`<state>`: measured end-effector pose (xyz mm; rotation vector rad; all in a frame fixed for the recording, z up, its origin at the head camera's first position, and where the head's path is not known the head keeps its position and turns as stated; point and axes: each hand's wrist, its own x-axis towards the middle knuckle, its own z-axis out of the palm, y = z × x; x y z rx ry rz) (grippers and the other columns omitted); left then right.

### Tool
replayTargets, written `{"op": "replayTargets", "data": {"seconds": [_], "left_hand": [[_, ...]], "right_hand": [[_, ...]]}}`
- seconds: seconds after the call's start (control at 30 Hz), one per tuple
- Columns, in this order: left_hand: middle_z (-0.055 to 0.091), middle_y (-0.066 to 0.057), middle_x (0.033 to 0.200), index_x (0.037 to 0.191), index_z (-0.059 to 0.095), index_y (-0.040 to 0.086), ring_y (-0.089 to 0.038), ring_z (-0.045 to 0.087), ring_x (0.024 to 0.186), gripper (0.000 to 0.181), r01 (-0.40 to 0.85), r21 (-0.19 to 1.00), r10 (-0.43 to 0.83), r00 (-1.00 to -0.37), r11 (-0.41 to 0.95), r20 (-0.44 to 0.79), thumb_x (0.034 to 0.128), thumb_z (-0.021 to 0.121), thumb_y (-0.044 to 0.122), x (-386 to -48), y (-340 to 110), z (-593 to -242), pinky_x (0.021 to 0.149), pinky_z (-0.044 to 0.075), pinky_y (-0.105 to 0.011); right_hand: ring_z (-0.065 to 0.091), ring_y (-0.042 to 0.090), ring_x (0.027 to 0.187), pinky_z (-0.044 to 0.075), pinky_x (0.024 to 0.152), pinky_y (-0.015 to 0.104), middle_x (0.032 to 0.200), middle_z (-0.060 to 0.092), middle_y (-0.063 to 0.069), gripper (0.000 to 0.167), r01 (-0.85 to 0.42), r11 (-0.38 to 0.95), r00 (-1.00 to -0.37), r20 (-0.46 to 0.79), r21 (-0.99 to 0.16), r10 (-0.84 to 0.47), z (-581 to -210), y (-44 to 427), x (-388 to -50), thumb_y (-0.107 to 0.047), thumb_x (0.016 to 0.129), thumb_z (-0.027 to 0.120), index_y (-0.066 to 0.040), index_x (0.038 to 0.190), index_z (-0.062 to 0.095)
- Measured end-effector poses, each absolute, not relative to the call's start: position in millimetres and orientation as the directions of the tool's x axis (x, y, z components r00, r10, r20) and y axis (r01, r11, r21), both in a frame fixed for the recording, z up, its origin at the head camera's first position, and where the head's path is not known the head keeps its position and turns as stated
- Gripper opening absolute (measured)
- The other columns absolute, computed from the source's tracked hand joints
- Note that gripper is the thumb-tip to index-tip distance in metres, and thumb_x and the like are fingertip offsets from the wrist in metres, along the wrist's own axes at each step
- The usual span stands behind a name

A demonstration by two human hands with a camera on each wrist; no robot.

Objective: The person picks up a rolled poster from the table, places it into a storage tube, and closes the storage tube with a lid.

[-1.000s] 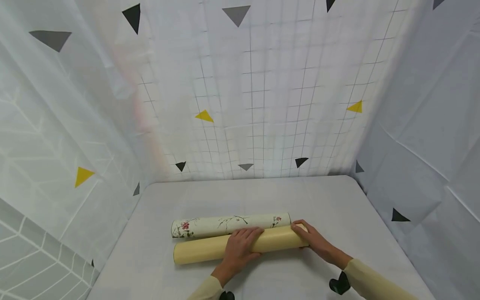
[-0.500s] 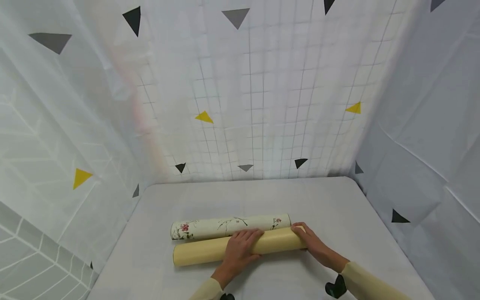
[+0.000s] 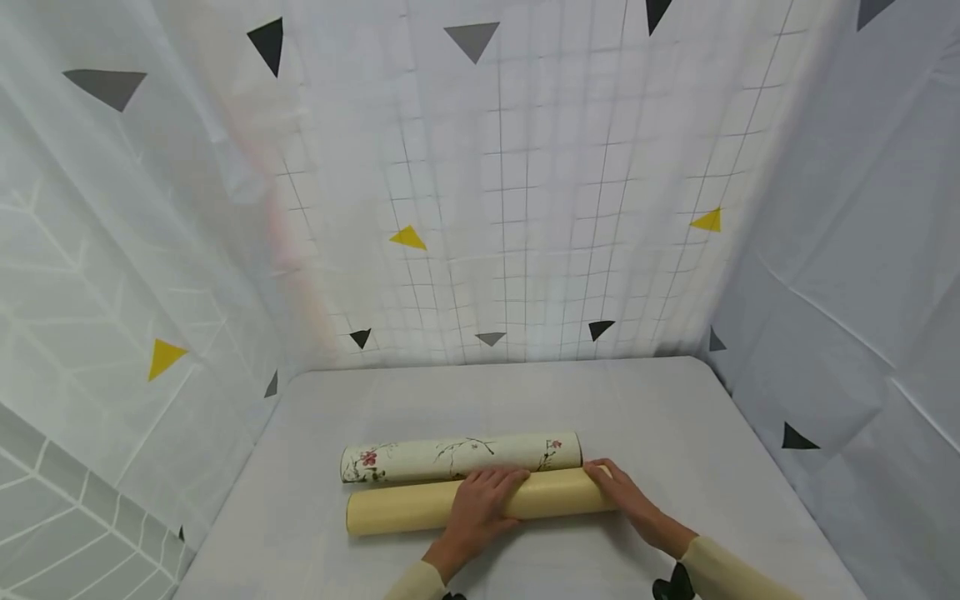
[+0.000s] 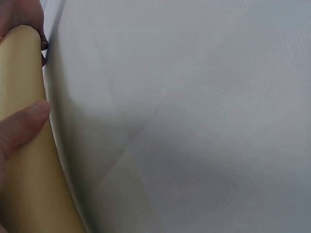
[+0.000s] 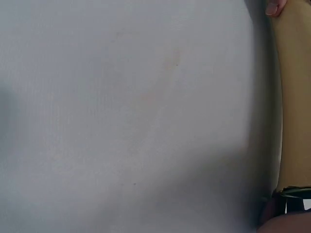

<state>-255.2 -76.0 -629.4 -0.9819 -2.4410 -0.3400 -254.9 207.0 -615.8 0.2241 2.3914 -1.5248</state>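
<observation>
A plain tan roll (image 3: 405, 510) lies crosswise on the table, nearer to me than a second one. My left hand (image 3: 480, 510) grips its middle from above, with the thumb on the near side, as the left wrist view of the tan roll (image 4: 29, 170) shows. At the right end, my right hand (image 3: 626, 498) holds the roll, fingers over the top edge. Just behind lies a white roll (image 3: 420, 460) printed with dark branches and red flowers. In the right wrist view a dark green edge marks the end of the tan roll (image 5: 296, 107).
Under both rolls is a white-covered table (image 3: 315, 417) with rounded far corners. White sheeting (image 3: 540, 192) with grid lines and triangles hangs behind the table, and more hangs at both sides.
The tan roll's right end has come down or toward me with my right hand, so the roll lies straighter. The left hand keeps its place on it. The camera view shifted slightly.
</observation>
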Motion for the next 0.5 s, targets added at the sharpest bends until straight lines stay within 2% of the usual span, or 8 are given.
{"op": "replayTargets", "data": {"seconds": [0.33, 0.5], "left_hand": [[0.068, 0.013, 0.134, 0.137, 0.060, 0.026, -0.007, 0.066, 0.120, 0.089, 0.698, 0.056, 0.586, -0.639, 0.713, 0.499, 0.0584, 0.096, 0.049, -256.2, -73.9, -631.0, 0.102, 0.052, -0.030], [0.069, 0.013, 0.132, 0.135, 0.061, 0.025, -0.008, 0.067, 0.118, 0.089, 0.696, 0.049, 0.588, -0.640, 0.717, 0.495, 0.0570, 0.096, 0.050, -256.5, -74.2, -632.4, 0.103, 0.051, -0.030]], "right_hand": [[0.044, 0.040, 0.131, 0.037, 0.111, 0.063, 0.146, 0.048, 0.029, 0.070, 0.289, 0.501, -0.950, -0.307, -0.816, 0.047, -623.3, 205.9, -255.5, -0.064, 0.104, 0.039, -0.003, 0.133, 0.056], [0.042, 0.042, 0.132, 0.040, 0.106, 0.059, 0.142, 0.049, 0.029, 0.069, 0.283, 0.520, -0.953, -0.297, -0.806, 0.058, -622.7, 205.3, -255.3, -0.063, 0.105, 0.038, -0.002, 0.132, 0.057]]}}
